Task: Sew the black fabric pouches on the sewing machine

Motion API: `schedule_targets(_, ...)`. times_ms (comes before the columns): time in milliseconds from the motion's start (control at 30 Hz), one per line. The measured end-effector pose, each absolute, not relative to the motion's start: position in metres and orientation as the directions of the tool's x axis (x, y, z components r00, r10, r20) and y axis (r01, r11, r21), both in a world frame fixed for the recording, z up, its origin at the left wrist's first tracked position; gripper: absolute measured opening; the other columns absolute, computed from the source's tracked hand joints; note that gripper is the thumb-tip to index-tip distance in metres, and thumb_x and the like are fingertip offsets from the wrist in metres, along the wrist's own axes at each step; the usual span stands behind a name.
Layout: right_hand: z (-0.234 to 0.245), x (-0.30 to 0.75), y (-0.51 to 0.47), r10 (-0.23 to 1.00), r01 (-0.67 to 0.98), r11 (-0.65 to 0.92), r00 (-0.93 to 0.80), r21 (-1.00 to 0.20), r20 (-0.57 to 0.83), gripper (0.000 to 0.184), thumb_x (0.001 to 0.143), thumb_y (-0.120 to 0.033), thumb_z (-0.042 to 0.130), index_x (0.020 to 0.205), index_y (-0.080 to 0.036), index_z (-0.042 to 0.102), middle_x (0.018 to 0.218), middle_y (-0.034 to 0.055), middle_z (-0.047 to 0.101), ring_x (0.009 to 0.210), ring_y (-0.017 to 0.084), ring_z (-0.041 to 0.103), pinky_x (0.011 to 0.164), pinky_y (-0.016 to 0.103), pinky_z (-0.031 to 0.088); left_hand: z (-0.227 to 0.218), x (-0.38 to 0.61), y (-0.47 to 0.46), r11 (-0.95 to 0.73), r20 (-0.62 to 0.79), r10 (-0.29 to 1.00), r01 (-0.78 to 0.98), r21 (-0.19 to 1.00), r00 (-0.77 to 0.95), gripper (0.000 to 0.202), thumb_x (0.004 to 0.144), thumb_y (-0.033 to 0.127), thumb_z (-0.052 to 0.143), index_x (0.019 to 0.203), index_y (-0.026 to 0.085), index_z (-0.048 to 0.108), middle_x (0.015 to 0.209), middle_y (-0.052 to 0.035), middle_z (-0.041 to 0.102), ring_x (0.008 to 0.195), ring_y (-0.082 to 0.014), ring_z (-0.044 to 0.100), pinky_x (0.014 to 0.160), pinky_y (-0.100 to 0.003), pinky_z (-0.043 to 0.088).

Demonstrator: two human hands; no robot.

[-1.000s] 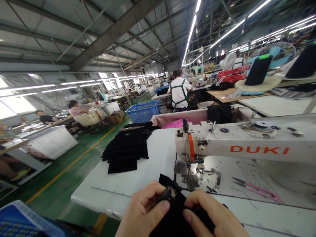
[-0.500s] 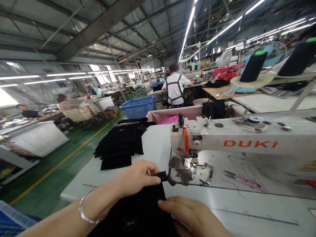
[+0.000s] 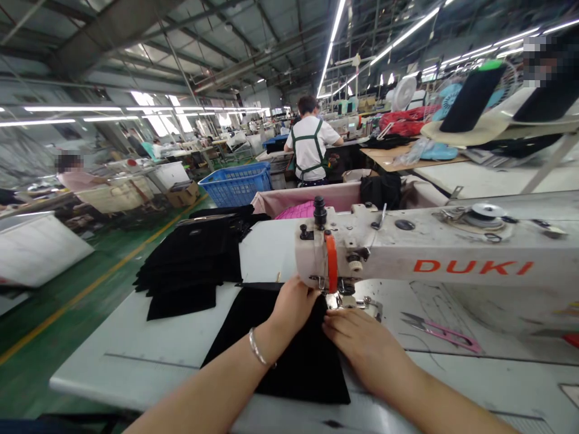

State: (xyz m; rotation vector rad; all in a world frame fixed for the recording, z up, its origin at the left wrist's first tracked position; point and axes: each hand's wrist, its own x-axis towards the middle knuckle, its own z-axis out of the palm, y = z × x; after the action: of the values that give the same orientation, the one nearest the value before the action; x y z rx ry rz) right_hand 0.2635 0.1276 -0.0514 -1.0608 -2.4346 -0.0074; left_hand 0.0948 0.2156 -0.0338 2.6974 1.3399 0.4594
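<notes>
My left hand [image 3: 296,306] and right hand [image 3: 362,340] at black fabric piece [image 3: 310,367], beside DUKI sewing machine [image 3: 380,260] needle end.
Left fingertips near presser foot [image 3: 333,299], right fingers together along the fabric's edge; can't tell if either pinches. It lies on white sewing table [image 3: 172,381], black fabric stack [image 3: 194,250] left, pink-handled snips [image 3: 447,333] right. Behind: blue plastic basket [image 3: 237,185], green floor [image 3: 90,325] with yellow line [image 3: 113,268], co-worker [image 3: 308,150], back turned.
</notes>
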Motion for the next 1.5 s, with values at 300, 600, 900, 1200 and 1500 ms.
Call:
schedule_targets(300, -0.06, 0.259, 0.116, 0.684, 0.7, 0.688, -0.539, -0.19, 0.492, 0.037, 0.083, -0.004, 0.054, 0.118, -0.012, 0.063, 0.114, 0.0092, 0.068, 0.111, 0.022, 0.06, 0.099, 0.039, 0.048, -0.034, 0.062, 0.178, -0.733, 0.216, 0.671, 0.589, 0.341, 0.71, 0.037, 0.093, 0.013, 0.055, 0.13, 0.019, 0.055, 0.129, -0.0073, 0.06, 0.123, -0.0214, 0.052, 0.11, -0.04, 0.041)
schedule_targets(600, -0.054, 0.258, 0.116, 0.731, 0.714, 0.652, -0.504, -0.253, 0.461, 0.035, 0.083, -0.006, 0.054, 0.115, -0.015, 0.065, 0.112, 0.0064, 0.07, 0.107, 0.021, 0.063, 0.094, 0.037, 0.051, -0.033, 0.062, 0.188, -0.772, 0.217, 0.619, 0.535, 0.343, 0.755, 0.032, 0.094, 0.014, 0.053, 0.125, 0.018, 0.057, 0.127, -0.009, 0.062, 0.123, -0.0232, 0.054, 0.11, -0.042, 0.042)
schedule_targets(900, -0.048, 0.262, 0.115, 0.719, 0.663, 0.676, -0.5, -0.321, 0.482, 0.039, 0.089, -0.003, 0.041, 0.118, -0.016, 0.064, 0.109, 0.0082, 0.071, 0.107, 0.021, 0.063, 0.093, 0.037, 0.053, -0.032, 0.07, 0.177, -0.779, 0.22, 0.608, 0.52, 0.35, 0.763, 0.036, 0.094, 0.009, 0.048, 0.129, 0.013, 0.053, 0.129, -0.0112, 0.061, 0.124, -0.0229, 0.054, 0.11, -0.041, 0.043)
schedule_targets(1200, -0.053, 0.258, 0.115, 0.708, 0.721, 0.668, -0.541, -0.183, 0.454, 0.035, 0.084, -0.007, 0.052, 0.116, -0.012, 0.066, 0.113, 0.0103, 0.069, 0.111, 0.022, 0.061, 0.096, 0.038, 0.051, -0.028, 0.061, 0.19, -0.781, 0.211, 0.597, 0.502, 0.37, 0.774, 0.033, 0.093, 0.014, 0.05, 0.126, 0.017, 0.057, 0.13, -0.0102, 0.062, 0.123, -0.0232, 0.055, 0.109, -0.043, 0.043)
schedule_targets(1500, -0.048, 0.256, 0.11, 0.748, 0.698, 0.649, -0.511, -0.304, 0.424, 0.034, 0.088, -0.007, 0.048, 0.117, -0.015, 0.064, 0.113, 0.0078, 0.07, 0.113, 0.021, 0.06, 0.1, 0.037, 0.046, -0.025, 0.057, 0.19, -0.764, 0.144, 0.601, 0.511, 0.393, 0.786, 0.035, 0.095, 0.015, 0.049, 0.129, 0.017, 0.056, 0.134, -0.0092, 0.059, 0.128, -0.0214, 0.051, 0.113, -0.04, 0.038)
